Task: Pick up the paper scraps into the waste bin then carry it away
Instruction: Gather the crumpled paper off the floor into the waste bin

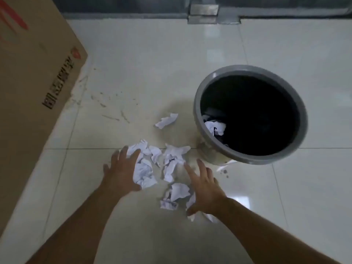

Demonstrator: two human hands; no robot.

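Note:
Several crumpled white paper scraps (172, 164) lie in a loose heap on the pale tiled floor. One more scrap (166, 121) lies apart, farther away and near the bin. The grey round waste bin (297, 109) stands upright to the right of the heap, with crumpled paper (215, 126) inside against its near wall. My left hand (122, 172) is spread open over the left edge of the heap, its fingers touching a scrap (142, 173). On the heap's right side, my right hand (204, 191) is spread open beside a scrap (179, 193). Neither hand holds anything.
A large cardboard box (36, 88) stands at the left, close to the heap. A metal door fitting (203, 13) and a dark threshold run along the far edge. Small dirt marks dot the tiles near the box and the bin.

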